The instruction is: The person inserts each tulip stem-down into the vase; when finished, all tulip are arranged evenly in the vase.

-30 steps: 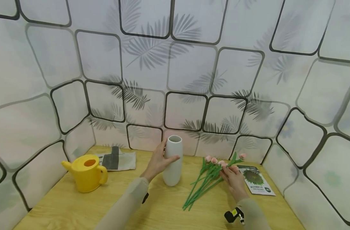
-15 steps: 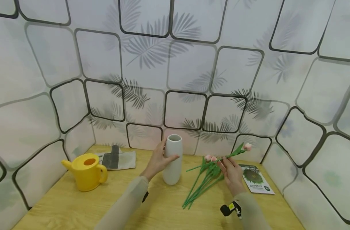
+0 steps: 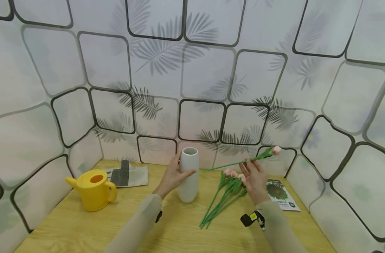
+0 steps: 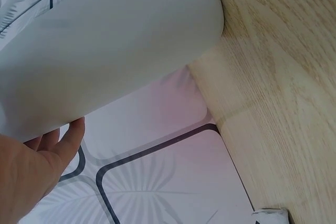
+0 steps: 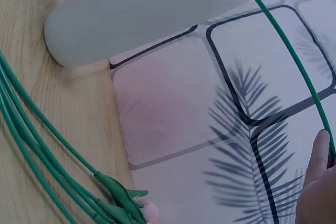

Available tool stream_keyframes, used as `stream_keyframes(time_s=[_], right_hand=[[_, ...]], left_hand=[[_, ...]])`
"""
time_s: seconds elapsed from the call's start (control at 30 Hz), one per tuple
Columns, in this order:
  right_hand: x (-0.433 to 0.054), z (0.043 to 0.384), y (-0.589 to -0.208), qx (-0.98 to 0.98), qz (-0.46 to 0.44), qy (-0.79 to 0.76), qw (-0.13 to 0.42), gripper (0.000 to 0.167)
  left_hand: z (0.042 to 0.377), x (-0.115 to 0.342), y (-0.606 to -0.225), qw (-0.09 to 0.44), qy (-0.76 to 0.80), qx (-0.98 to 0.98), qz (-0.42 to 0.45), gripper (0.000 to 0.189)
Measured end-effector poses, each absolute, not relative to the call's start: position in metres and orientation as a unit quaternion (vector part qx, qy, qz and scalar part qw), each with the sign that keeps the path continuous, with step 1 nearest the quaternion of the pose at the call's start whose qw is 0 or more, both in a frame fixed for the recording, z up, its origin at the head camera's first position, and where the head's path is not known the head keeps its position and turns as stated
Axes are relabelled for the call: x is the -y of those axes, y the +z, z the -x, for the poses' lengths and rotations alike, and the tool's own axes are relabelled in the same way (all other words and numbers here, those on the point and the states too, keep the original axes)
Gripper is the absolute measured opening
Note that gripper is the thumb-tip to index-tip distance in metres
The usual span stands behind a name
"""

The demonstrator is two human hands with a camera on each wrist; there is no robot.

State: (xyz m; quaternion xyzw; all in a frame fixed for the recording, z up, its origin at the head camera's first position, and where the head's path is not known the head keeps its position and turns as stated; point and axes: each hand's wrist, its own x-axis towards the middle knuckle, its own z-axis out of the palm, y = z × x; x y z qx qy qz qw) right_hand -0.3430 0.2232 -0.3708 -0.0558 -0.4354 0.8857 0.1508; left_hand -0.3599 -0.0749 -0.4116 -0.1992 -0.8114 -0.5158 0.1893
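A tall white vase (image 3: 187, 192) stands upright on the wooden table. My left hand (image 3: 171, 178) holds it from the left side, thumb across its front; the fingers behind are partly hidden. In the left wrist view, fingertips touch the smooth vase wall (image 4: 115, 45). My right hand (image 3: 256, 180) pinches one pink flower (image 3: 276, 150) by its green stem, raised above the table. That stem (image 5: 286, 42) points left toward the vase and stays apart from it. Below lie several more pink flowers (image 3: 232, 186), their stems bunched toward the front.
A yellow watering can (image 3: 95, 193) sits on the left side of the table (image 3: 179, 232). Behind it lies a folded grey and white cloth (image 3: 136, 176). A seed packet with a sunflower picture (image 3: 279, 193) rests at right, partly behind my right hand. Patterned curtains (image 3: 205, 77) enclose the back and sides.
My right hand has lifted one flower off the pile, raising it upward with its stem swinging to point left. The left hand keeps its hold on the vase, which stays in place.
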Motion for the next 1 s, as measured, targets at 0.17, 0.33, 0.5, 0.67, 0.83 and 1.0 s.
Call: stream_keyframes(time_s=[0.17,0.33,0.5,0.67,0.83,1.0], right_hand=[[-0.218,0.344,-0.36,0.432,0.052,0.887,0.156,0.017],[-0.213,0.346,-0.351,0.428,0.05,0.889,0.154,0.025],[-0.208,0.348,-0.344,0.435,0.032,0.884,0.17,0.028],[-0.204,0.352,-0.34,0.44,0.026,0.877,0.19,0.028],[-0.198,0.359,-0.333,0.434,0.019,0.876,0.207,0.021],[-0.192,0.363,-0.325,0.439,0.018,0.873,0.211,0.025]], left_hand=[[0.36,0.076,-0.412,0.187,-0.519,0.81,0.197,0.092],[0.36,0.076,-0.412,0.19,-0.518,0.81,0.198,0.091],[0.36,0.076,-0.412,0.198,-0.517,0.807,0.206,0.091],[0.36,0.075,-0.412,0.194,-0.515,0.81,0.203,0.091],[0.36,0.075,-0.412,0.197,-0.514,0.81,0.201,0.091],[0.36,0.075,-0.411,0.19,-0.513,0.814,0.198,0.092]])
